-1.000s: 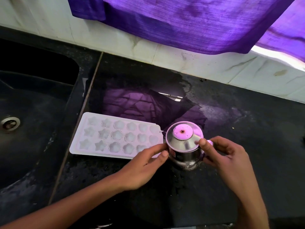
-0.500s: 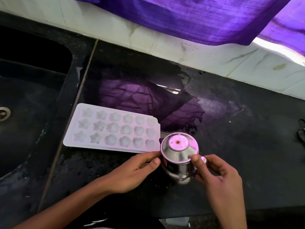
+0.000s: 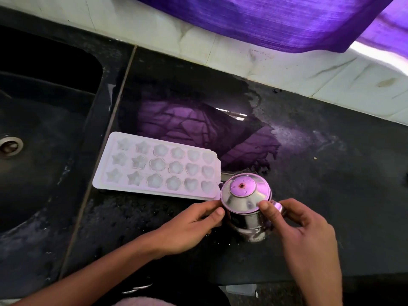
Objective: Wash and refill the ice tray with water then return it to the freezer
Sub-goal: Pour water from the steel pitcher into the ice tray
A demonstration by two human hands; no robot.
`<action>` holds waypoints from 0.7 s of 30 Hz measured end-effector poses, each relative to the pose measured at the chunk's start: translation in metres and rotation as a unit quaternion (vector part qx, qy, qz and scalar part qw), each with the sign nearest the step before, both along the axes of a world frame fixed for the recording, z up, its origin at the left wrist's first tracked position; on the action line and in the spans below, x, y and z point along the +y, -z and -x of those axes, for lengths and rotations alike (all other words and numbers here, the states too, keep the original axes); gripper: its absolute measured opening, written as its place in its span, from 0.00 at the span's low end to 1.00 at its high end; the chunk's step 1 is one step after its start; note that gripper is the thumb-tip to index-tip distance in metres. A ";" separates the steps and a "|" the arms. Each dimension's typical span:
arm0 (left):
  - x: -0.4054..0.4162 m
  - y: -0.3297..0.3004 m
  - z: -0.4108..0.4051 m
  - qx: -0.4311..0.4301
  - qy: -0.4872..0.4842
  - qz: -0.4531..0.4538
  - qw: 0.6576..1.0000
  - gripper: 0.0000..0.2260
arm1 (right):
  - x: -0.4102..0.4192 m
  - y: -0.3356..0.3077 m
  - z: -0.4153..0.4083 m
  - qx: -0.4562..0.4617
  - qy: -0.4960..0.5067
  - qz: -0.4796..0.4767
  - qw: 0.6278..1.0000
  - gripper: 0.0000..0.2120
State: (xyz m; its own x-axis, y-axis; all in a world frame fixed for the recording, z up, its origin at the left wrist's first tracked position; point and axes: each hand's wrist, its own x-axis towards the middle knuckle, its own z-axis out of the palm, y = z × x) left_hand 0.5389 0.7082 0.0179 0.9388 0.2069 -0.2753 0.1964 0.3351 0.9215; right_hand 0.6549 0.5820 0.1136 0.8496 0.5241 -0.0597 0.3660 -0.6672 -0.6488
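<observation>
Both hands meet at the steel jug (image 3: 250, 221) nearest the viewer: the left hand (image 3: 192, 228) curls in from the side, thumb and fingertips pinching the edge of the lid (image 3: 244, 193), while the right hand (image 3: 302, 233) wraps the handle side, its thumb pressed on the lid's near rim. That grip looks meant to steady the jug while the lid is worked, probably for pouring. Just beyond, touching or nearly touching the lid's left edge, the ice tray (image 3: 157, 167) lies flat on the wet black counter (image 3: 331, 173), cavities up, close enough to fill without carrying water far. Left of it sits the dark sink (image 3: 44, 120), handy for spills. A purple curtain (image 3: 276, 21) hangs farthest back.
</observation>
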 end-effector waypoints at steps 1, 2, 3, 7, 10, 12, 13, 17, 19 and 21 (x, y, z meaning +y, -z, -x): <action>0.000 -0.002 -0.001 0.004 0.002 0.002 1.000 0.11 | 0.000 -0.001 0.000 0.001 -0.001 -0.002 1.000 0.22; 0.000 -0.002 -0.001 0.010 0.004 0.002 1.000 0.12 | 0.000 -0.002 0.000 0.002 -0.002 -0.003 1.000 0.22; 0.000 -0.002 -0.001 0.019 0.006 0.001 1.000 0.12 | 0.000 -0.002 0.000 0.003 -0.005 -0.002 1.000 0.22; -0.001 -0.001 -0.001 0.051 0.003 0.006 0.999 0.12 | -0.001 -0.001 0.001 -0.002 -0.011 0.009 1.000 0.23; -0.001 -0.002 -0.001 0.062 -0.005 0.008 0.998 0.11 | -0.001 0.001 0.002 0.000 -0.013 0.012 1.000 0.23; 0.000 -0.002 0.000 0.066 -0.006 0.010 0.998 0.11 | -0.001 0.001 0.002 0.001 -0.014 0.010 1.000 0.23; 0.001 -0.002 0.000 0.067 -0.007 0.011 0.998 0.12 | 0.000 0.000 0.003 0.000 -0.014 0.008 1.000 0.23; 0.003 -0.004 0.000 0.068 -0.008 0.019 0.997 0.12 | 0.001 -0.002 0.004 -0.008 -0.015 0.013 1.000 0.24; 0.003 -0.006 0.000 0.068 -0.008 0.019 0.997 0.12 | 0.001 -0.003 0.004 -0.011 -0.018 0.014 1.000 0.23; 0.004 -0.007 0.000 0.067 -0.004 0.020 0.998 0.12 | 0.001 -0.004 0.004 -0.010 -0.017 0.010 1.000 0.23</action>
State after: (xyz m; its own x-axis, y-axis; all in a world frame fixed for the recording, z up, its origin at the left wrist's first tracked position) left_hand 0.5392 0.7118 0.0247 0.8911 0.2003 -0.4073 0.3149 0.3735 0.8726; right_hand 0.6513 0.5827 0.1177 0.8326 0.5514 -0.0531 0.4016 -0.6668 -0.6278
